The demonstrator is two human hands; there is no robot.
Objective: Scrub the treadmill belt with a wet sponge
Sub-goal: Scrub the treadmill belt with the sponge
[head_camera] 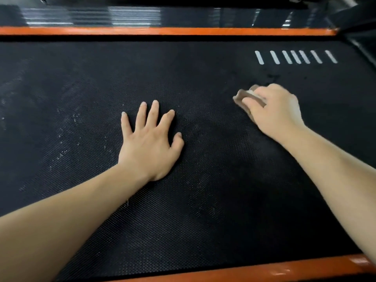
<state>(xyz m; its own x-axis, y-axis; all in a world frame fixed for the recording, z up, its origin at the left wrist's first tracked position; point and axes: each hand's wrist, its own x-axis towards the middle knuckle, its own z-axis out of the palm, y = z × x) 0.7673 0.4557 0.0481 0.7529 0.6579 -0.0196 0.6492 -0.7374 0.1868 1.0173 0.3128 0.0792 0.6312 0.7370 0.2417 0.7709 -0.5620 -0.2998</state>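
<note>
My left hand point(150, 143) lay flat, palm down, on the treadmill belt point(203, 210), near its middle, with all four fingers straight and fanned apart and the thumb angled out to the right. The left forearm ran back from it toward the lower left corner of the view. My right hand point(274, 112) was farther forward and to the right, well apart from the left hand, with its back turned up and its fingers curled over the sponge point(247, 96). The sponge, brownish with a paler layer, was gripped between fingers and thumb, its free end pointing left and down onto the belt surface; motion blur softened its outline. The right forearm extended diagonally from the lower right edge. Beyond the right hand, a row of seven slanted white bars point(295, 57) was printed on the belt. A darker damp patch point(270, 76) lay between those bars and the sponge. Pale flecks point(61, 139) were scattered on the belt left of the left hand. Orange side rails bordered the belt at the far edge point(162, 31) and the near edge point(264, 267).
</note>
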